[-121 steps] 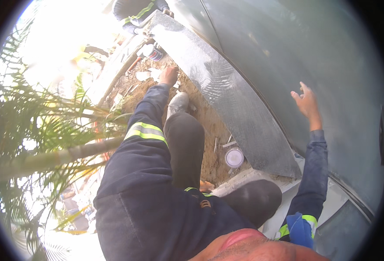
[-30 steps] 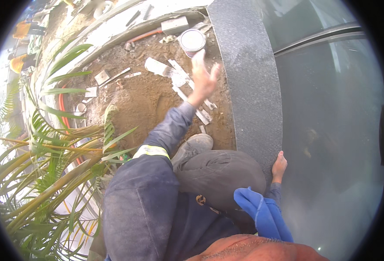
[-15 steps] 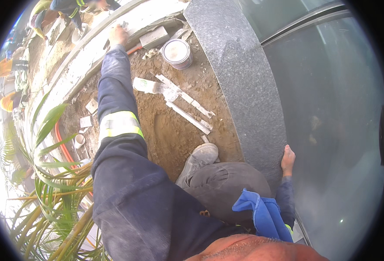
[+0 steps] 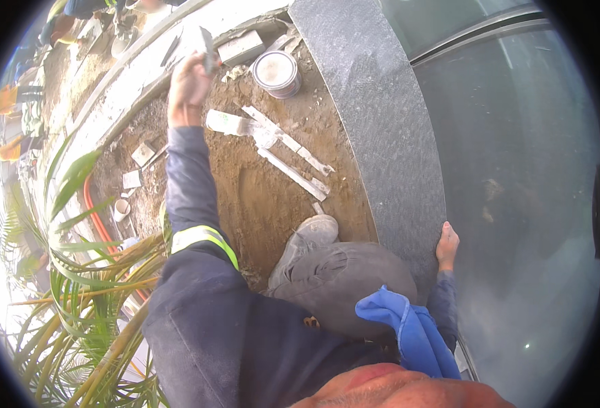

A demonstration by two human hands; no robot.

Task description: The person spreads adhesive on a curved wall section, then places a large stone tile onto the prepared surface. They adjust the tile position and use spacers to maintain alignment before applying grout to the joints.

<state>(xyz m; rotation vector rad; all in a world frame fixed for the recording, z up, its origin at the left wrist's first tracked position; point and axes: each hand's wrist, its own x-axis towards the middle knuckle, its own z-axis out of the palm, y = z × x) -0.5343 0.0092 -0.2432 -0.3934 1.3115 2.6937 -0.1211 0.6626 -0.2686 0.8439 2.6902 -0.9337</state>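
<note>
Clutching a grey flat piece [image 4: 209, 50] beside the white ledge [image 4: 242, 13]

Nearest, a blue cloth [image 4: 414, 334] hangs by the person's right arm, next to a bent knee [image 4: 358, 275]. The right hand [image 4: 447, 246] sits at the outer edge of the stone slab [image 4: 375, 109], beside a glossy dark panel [image 4: 518, 156]; its fingers are partly hidden, so I cannot tell whether it grips or merely leans.

Past the shoe [image 4: 315, 234], pale strips [image 4: 292, 174] lie on the soil, with a round tin [image 4: 276, 72] farther up.

What has just changed is the left hand [image 4: 189, 85]: half a second ago it reached out over the ledge — now it is nearer the body, fingers clenched around the piece. For the work, that leaves this hand occupied while the right remains at the slab. The piece rises beyond the knuckles, its free end pointing away from the person, near a grey block [image 4: 240, 49].

Farthest, people [image 4: 20, 100] show small beyond the ledge — too blurred to say more.
</note>
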